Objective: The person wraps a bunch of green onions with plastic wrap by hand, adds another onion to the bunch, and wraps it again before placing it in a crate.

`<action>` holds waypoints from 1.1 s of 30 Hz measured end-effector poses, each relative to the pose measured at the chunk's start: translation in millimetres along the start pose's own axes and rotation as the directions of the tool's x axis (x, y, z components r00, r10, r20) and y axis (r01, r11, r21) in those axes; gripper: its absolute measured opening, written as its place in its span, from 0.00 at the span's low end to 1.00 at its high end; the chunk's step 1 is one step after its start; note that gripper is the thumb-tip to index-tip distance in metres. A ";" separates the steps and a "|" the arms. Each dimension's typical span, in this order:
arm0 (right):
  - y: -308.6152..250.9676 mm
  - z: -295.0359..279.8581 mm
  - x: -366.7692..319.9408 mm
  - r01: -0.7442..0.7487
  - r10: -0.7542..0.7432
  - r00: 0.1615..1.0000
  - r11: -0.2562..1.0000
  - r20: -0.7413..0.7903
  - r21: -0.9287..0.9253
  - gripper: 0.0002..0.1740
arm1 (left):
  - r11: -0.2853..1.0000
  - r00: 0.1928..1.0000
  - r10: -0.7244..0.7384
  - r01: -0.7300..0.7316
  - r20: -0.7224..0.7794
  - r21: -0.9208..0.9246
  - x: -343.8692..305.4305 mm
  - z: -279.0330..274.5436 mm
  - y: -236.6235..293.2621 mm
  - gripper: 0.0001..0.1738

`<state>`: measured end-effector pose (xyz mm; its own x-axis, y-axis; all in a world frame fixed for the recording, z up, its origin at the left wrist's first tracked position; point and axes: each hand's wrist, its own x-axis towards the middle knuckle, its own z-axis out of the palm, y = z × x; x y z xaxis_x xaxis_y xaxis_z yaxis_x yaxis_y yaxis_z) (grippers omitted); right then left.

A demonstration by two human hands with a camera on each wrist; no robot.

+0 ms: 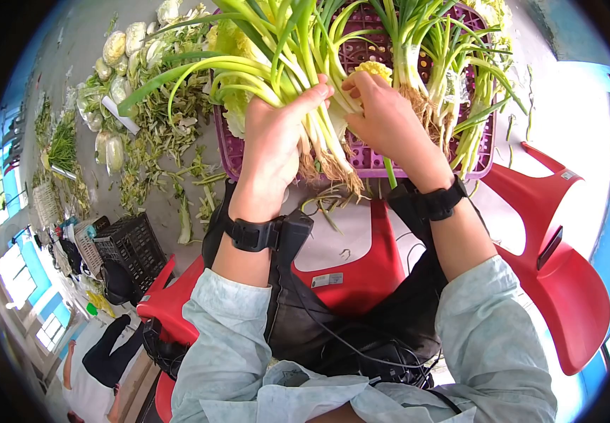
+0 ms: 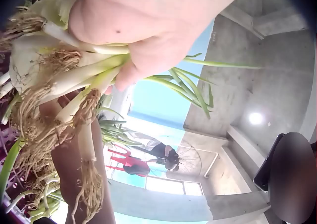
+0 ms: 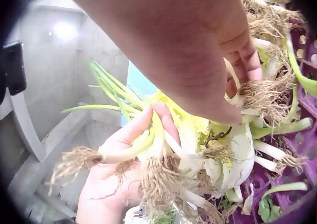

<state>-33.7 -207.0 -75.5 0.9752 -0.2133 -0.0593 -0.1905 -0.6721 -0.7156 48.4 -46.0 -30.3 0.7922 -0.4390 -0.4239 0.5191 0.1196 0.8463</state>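
Observation:
In the head view my left hand (image 1: 273, 134) grips a bunch of green onions (image 1: 325, 137), thumb across the white stalks. Their brown roots hang below the fist and the green leaves fan out above. My right hand (image 1: 393, 127) is close beside it over the purple crate (image 1: 492, 144), fingers curled. From the right wrist view, its fingertips (image 3: 252, 65) pinch a thin white green onion stalk (image 3: 232, 71) above a clump of roots. More green onions (image 1: 407, 67) lie in the crate. Pale leafy greens (image 1: 234, 106) sit at its left, partly hidden by the bunch.
Red plastic stools (image 1: 566, 289) stand at the right and in front of my legs. Trimmed leaves (image 1: 160, 134) and heads of napa cabbage (image 1: 114, 49) cover the floor at left. A black crate (image 1: 132, 243) is farther down left, near another person (image 1: 86, 366).

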 end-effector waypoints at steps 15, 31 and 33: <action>-3.6 -13.2 9.6 -0.280 0.272 0.960 0.947 0.072 0.156 0.20 | 0.998 1.000 -0.015 0.014 -0.024 -0.059 1.1 -1.6 0.2 0.20; -13.3 -24.8 15.4 -0.136 0.051 0.990 0.595 0.132 0.792 0.11 | 0.997 0.999 0.018 -0.021 -0.033 -0.075 1.3 -2.8 0.7 0.18; -12.3 -22.9 14.9 -0.133 0.025 0.989 0.587 0.146 0.799 0.11 | 0.996 0.999 0.030 -0.033 -0.031 -0.087 1.3 -2.0 0.4 0.18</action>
<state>-19.4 -218.1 -51.7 0.9761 -0.1245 -0.1783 -0.1513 0.2003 -0.9680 50.2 -44.7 -31.2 0.8170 -0.4076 -0.4079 0.5187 0.2105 0.8286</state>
